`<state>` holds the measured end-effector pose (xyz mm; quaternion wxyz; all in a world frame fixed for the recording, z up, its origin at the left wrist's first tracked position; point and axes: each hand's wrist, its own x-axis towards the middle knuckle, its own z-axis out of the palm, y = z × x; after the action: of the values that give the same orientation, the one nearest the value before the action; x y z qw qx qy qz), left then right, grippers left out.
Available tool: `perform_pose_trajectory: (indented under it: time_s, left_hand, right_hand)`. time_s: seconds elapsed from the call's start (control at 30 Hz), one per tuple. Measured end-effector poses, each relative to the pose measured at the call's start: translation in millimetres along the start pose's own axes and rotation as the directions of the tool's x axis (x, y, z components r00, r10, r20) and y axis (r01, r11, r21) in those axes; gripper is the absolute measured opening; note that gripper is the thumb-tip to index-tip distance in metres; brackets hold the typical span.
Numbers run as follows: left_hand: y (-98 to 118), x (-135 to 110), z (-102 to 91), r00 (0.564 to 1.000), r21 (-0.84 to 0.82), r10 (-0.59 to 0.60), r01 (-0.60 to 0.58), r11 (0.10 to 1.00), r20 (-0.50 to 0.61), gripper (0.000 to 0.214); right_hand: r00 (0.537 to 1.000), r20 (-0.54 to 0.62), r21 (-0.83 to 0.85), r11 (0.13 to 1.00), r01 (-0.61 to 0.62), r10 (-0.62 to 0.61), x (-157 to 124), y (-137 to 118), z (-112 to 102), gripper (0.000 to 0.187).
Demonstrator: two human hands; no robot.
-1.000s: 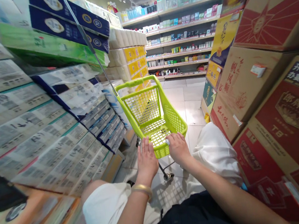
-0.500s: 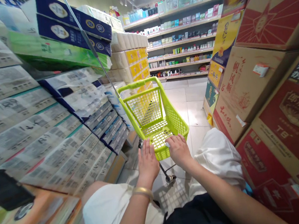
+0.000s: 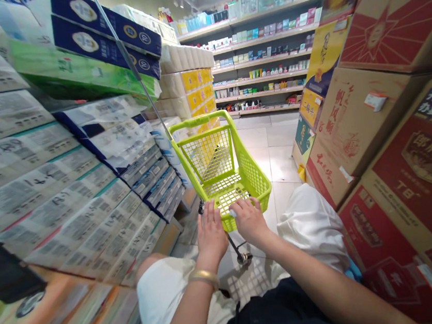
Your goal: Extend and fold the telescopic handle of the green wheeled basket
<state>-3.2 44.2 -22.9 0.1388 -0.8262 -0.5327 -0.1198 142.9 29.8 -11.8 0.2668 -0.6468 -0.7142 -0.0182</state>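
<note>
A lime-green plastic shopping basket cart (image 3: 255, 178) stands in front of my knees, with nothing in its mesh basket. My left hand (image 3: 212, 232) is at its near left rim, palm down, the fingers stretched out and holding nothing. A gold bangle (image 3: 204, 276) circles that wrist. Close beside it, my right hand (image 3: 251, 223) is over the near rim with fingers bent. A small white bit (image 3: 233, 213) shows at its thumb side, too small to name. Whether either hand touches the rim I cannot tell.
Stacked tissue packs (image 3: 45, 171) line the left, with a dark phone-like device (image 3: 8, 271) low beside them. Printed cartons (image 3: 356, 125) are piled on the right. Shelves of toiletries (image 3: 262, 55) stand at the back, beyond the tiled floor (image 3: 279, 136). A metal pole (image 3: 126, 58) slants behind the cart.
Both hands have shifted a little left, the right one more, so they are closer together. My left knee has moved inward. The cart has hardly moved.
</note>
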Motion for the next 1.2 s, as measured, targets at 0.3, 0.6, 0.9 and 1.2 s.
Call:
perform_pose_trajectory:
  time_s: [0.3, 0.6, 0.9, 1.2]
  left_hand:
    - [5.3, 2.3, 2.8, 1.0, -0.014, -0.011, 0.011, 1.0, -0.012, 0.055]
    - [-3.8, 0.5, 1.8, 1.0, -0.016, 0.014, -0.014, 1.0, -0.001, 0.062]
    - [4.5, 3.7, 4.0, 1.0, -0.048, 0.005, -0.006, 0.999, -0.017, 0.052]
    - [-3.4, -0.4, 2.6, 1.0, -0.043, 0.013, -0.014, 0.999, -0.023, 0.063]
  right_hand:
    - [0.997, -0.071, -0.037, 0.999, -0.021, 0.018, -0.6, -1.4, 4.9, 0.019]
    - [0.999, -0.021, -0.029, 0.999, 0.023, -0.024, 0.1, 8.0, -0.9, 0.025]
    - [1.0, -0.007, -0.068, 0.997, 0.019, -0.019, 2.3, -12.1, 5.1, 0.019]
    - [1.0, -0.014, -0.071, 0.997, -0.006, 0.005, 2.3, 24.6, -7.7, 0.023]
